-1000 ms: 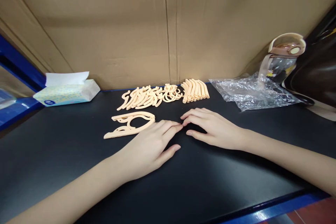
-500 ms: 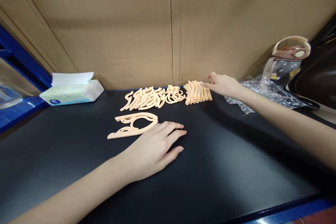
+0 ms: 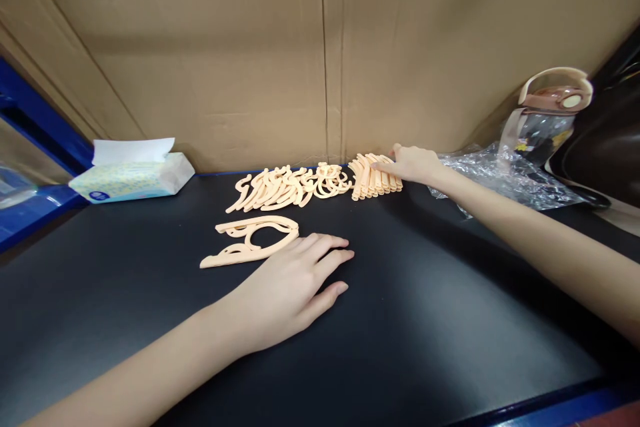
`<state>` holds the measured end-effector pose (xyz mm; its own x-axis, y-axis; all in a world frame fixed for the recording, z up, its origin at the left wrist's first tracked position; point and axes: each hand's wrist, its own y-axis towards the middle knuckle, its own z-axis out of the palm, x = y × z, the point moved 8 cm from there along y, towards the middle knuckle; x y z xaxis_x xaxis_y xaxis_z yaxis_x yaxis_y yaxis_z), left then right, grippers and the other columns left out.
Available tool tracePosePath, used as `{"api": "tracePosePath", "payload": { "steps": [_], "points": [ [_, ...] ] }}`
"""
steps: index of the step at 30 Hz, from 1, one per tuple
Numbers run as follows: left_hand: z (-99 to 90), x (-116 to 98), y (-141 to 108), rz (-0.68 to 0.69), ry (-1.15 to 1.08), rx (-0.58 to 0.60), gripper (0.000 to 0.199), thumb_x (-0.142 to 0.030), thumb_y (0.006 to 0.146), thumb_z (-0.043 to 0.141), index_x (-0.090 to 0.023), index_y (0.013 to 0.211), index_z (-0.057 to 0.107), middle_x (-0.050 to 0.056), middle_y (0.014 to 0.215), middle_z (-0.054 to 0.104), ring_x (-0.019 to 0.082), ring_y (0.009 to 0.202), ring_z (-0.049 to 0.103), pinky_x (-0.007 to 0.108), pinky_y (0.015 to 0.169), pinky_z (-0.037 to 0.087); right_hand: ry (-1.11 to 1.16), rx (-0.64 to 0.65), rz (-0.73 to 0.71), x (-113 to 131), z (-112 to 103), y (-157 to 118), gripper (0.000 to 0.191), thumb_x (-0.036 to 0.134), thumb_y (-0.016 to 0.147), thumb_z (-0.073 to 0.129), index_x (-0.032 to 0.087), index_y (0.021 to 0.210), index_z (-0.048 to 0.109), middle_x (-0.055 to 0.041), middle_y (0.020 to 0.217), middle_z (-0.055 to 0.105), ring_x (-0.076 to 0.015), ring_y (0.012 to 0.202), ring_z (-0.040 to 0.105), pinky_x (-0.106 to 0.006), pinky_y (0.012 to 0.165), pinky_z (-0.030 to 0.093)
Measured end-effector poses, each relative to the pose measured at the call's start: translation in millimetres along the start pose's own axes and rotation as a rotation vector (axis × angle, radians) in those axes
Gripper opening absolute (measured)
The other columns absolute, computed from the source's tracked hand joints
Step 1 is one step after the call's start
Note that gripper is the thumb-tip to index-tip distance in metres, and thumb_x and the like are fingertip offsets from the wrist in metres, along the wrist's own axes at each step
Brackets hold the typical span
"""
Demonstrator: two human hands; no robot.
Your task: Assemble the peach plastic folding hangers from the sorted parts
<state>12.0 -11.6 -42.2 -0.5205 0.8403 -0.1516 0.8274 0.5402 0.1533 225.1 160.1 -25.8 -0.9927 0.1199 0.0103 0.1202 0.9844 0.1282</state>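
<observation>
- The cream curved tubes [image 3: 371, 181] lie side by side in a row at the far edge, right of centre, with what look like hollow ends facing near.
- They look like light, stiff, smooth plastic (a judgement from sheen and shape), so one might slide against its neighbours; mid-length seems the surest hold, with thumb and fingers across the tube.
- The right hand [image 3: 416, 164] is at the right end of that row, its thumb over the tubes; whether the fingers grasp one or merely touch, I cannot tell.
- The folding hanger [image 3: 230, 256] lies flat, nearer and to the left, its arms pointing left; its slim curves may flex and its joints look the weakest part, so a thick arm is the better grip.
- The left hand [image 3: 295, 287] rests palm down beside it, fingers released and loosely spread (it hides part of the hanger's right end, so contact is unclear).
- Left of the tubes sit heaped cream hook-shaped pieces [image 3: 280, 192] and cream ring-like pieces [image 3: 330, 181].
- Far left is a tissue pack [image 3: 130, 181]; far right, crumpled clear plastic [image 3: 515, 183] and a water bottle [image 3: 543, 130].
</observation>
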Motion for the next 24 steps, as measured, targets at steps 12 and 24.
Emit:
{"api": "tracePosePath", "payload": {
  "steps": [12, 24],
  "points": [
    [0.2, -0.2, -0.4, 0.007, 0.003, -0.008, 0.035, -0.029, 0.094, 0.041, -0.019, 0.126, 0.052, 0.01, 0.13, 0.053, 0.023, 0.118, 0.051, 0.04, 0.097, 0.044, -0.006, -0.068, -0.028, -2.9, -1.3, 1.4, 0.045, 0.045, 0.083, 0.044, 0.015, 0.113, 0.058, -0.0158, 0.105, 0.067, -0.0322, 0.099, 0.061, -0.04, 0.078, 0.045],
    [0.7, 0.0, 1.1, 0.002, 0.003, 0.0, 0.035, -0.03, 0.095, 0.04, -0.02, 0.127, 0.051, 0.01, 0.131, 0.052, 0.023, 0.118, 0.05, 0.04, 0.098, 0.044, 0.089, -0.093, -0.019, -7.1, 0.2, 5.0, 0.043, 0.044, 0.077, 0.051, 0.018, 0.11, 0.059, -0.012, 0.102, 0.068, -0.0299, 0.096, 0.061, -0.038, 0.076, 0.046]
  ]
}}
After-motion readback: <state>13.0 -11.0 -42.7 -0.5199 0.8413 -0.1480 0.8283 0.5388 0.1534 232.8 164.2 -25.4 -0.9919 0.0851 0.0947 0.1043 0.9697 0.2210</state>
